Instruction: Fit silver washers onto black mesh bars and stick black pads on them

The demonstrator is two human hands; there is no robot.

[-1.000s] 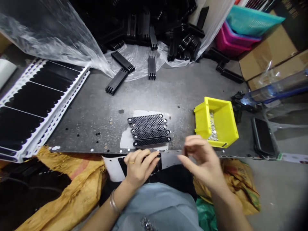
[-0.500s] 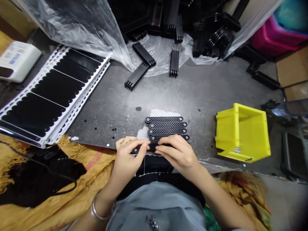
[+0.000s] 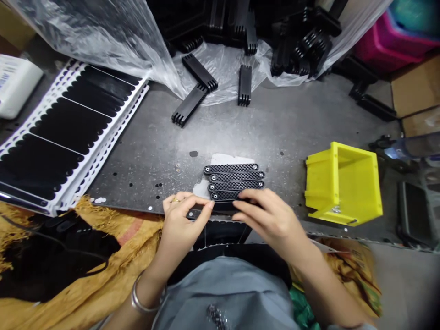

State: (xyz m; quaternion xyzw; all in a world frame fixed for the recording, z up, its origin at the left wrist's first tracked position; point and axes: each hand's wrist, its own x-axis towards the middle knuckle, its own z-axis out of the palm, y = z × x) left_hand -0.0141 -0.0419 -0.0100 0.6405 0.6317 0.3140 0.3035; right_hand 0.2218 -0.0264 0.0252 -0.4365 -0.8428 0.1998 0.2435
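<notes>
A black plastic piece made of several parallel mesh-faced bars (image 3: 236,176), with a small round pin at the bar ends, lies near the table's front edge. My left hand (image 3: 185,216) pinches the left end of its nearest side between thumb and forefinger. At the right end, my right hand (image 3: 270,217) closes on the same side, with one fingertip on top of the nearest bar. My fingers partly hide that front edge. Below my hands, a black sheet with white lines (image 3: 222,233) lies at the table edge.
Stacked black scalloped sheets (image 3: 72,119) lie on the left. Loose black slotted pieces (image 3: 189,104) rest at the back, by clear plastic (image 3: 227,87) holding many more. On the right stand a yellow bin (image 3: 319,183), a bottle (image 3: 415,149) and a dark phone-like slab (image 3: 415,213).
My right hand has shifted right along the nearest bar, showing more of its front edge. My left hand stays at the left end. The whole view has moved slightly.
</notes>
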